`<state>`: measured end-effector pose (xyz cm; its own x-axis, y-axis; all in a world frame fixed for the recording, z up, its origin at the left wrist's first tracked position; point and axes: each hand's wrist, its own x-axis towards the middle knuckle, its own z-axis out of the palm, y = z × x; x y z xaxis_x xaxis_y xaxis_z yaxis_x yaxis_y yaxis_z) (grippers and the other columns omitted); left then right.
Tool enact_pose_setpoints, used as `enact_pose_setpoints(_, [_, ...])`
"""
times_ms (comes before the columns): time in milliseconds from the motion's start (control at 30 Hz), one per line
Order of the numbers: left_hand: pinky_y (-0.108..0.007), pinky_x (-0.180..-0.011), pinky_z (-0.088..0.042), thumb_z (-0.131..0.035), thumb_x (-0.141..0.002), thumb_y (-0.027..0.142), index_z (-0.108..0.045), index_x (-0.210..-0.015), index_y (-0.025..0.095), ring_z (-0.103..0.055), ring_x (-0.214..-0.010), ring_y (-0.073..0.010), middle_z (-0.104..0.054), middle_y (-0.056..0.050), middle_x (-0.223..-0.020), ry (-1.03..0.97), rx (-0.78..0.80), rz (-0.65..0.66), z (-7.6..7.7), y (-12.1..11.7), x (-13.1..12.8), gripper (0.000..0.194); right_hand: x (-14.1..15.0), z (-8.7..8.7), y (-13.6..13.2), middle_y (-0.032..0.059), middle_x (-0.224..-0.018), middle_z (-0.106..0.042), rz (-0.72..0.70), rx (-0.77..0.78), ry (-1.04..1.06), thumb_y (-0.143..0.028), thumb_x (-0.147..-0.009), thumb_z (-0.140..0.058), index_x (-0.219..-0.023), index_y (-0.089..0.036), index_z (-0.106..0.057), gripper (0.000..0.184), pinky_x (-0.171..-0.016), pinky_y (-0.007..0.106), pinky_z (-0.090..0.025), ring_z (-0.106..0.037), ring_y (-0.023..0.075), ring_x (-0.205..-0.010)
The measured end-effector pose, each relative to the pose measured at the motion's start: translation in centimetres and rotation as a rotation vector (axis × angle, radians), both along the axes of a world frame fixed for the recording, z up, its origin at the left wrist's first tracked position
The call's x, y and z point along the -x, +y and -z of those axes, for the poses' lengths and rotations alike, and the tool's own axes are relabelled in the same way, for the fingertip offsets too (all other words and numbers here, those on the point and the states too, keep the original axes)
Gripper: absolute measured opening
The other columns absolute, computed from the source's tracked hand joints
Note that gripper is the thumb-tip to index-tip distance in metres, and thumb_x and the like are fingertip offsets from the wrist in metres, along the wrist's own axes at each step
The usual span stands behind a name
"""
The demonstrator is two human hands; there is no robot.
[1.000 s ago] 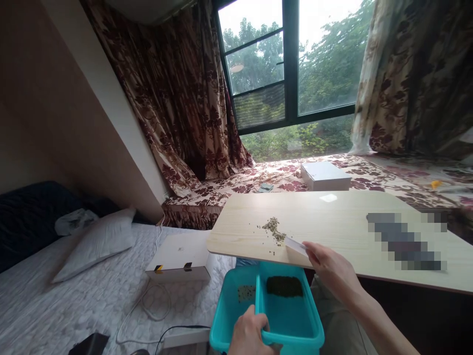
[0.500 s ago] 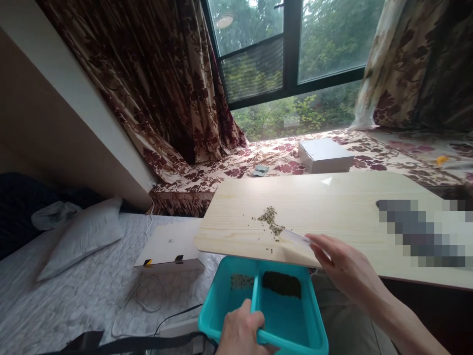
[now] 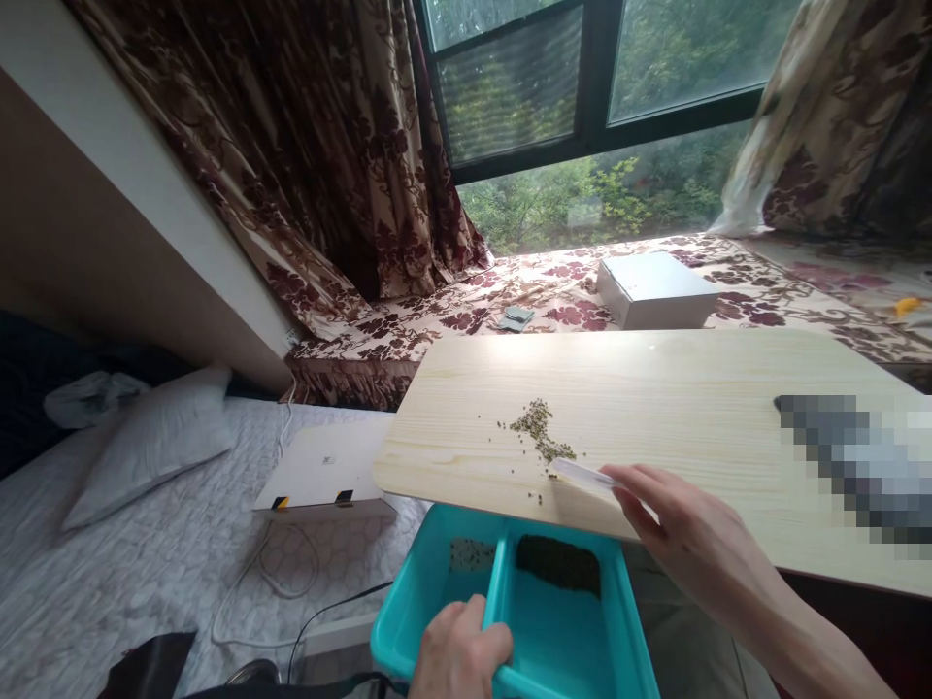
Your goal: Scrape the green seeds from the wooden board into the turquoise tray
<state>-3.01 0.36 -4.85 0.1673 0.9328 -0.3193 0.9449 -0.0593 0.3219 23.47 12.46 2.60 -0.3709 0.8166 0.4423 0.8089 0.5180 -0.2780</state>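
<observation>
My right hand [image 3: 688, 539] rests on the near edge of a pale wooden board [image 3: 691, 408] and pinches a thin white card [image 3: 582, 473]. The card's tip touches a small heap of greenish-brown seeds [image 3: 540, 431] on the board. Below the board's edge sits a teal two-compartment bin [image 3: 408, 621]. Its right compartment holds a dark layer of seeds [image 3: 558, 564] and its left one a thin patch of seeds [image 3: 471, 554]. My left hand [image 3: 457, 655] grips the bin's near rim by the divider.
A bed with a grey quilt [image 3: 109, 582] and a pillow [image 3: 146, 442] lies to the left, with a flat white box [image 3: 316, 471] and cables on it. A white box [image 3: 655, 288] sits on the floral window seat. Curtains frame the window. A blurred patch covers the board's right end.
The view has tilted down and the bin has shifted slightly left and lower in the picture. My right hand still holds the card at the seed heap, and the left hand keeps its grip.
</observation>
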Motion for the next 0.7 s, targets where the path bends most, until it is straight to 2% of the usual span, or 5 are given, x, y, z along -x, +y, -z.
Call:
enact_pose_setpoints(167, [-0.033, -0.082, -0.042, -0.082, -0.069, 0.045, -0.069, -0.076, 0.025, -0.058, -0.095, -0.0257, -0.061, -0.003, -0.093, -0.057, 0.065, -0.093, -0.7, 0.3, -0.1, 0.024, -0.1, -0.3, -0.2, 0.0051, -0.090, -0.080, -0.008, 0.059, -0.014, -0.022, -0.094, -0.044, -0.103, -0.025, -0.074, 0.032, -0.053, 0.028, -0.052, -0.074, 0.0204, -0.069])
enact_pose_setpoints(333, [-0.033, -0.082, -0.042, -0.078, -0.070, 0.040, -0.067, -0.074, 0.024, -0.057, -0.094, -0.0254, -0.059, -0.003, -0.089, -0.065, 0.072, -0.104, -1.7, 0.5, -0.4, 0.019, -0.1, -0.5, -0.2, 0.0054, -0.092, -0.081, 0.007, 0.089, 0.005, -0.023, -0.094, -0.046, -0.103, -0.026, -0.075, 0.030, -0.055, 0.028, -0.053, -0.075, 0.0202, -0.072])
enact_pose_setpoints(500, [-0.034, -0.082, -0.041, -0.077, -0.068, 0.034, -0.065, -0.072, 0.024, -0.057, -0.094, -0.0253, -0.057, -0.002, -0.087, -0.062, 0.060, -0.107, -2.5, 0.6, -0.6, 0.016, 0.0, -0.3, -0.2, 0.0049, -0.090, -0.080, -0.035, 0.067, 0.012, -0.023, -0.096, -0.045, -0.103, -0.026, -0.074, 0.031, -0.053, 0.027, -0.053, -0.074, 0.0197, -0.069])
enact_pose_setpoints(700, [-0.034, -0.088, -0.042, -0.076, -0.072, 0.035, -0.064, -0.071, 0.024, -0.057, -0.098, -0.0258, -0.056, -0.003, -0.088, -0.090, 0.069, -0.137, -2.8, 0.5, -0.7, 0.016, 0.2, -0.3, -0.1, 0.0059, -0.092, -0.080, -0.031, 0.072, 0.006, -0.022, -0.095, -0.045, -0.105, -0.025, -0.075, 0.031, -0.054, 0.027, -0.054, -0.075, 0.0204, -0.071])
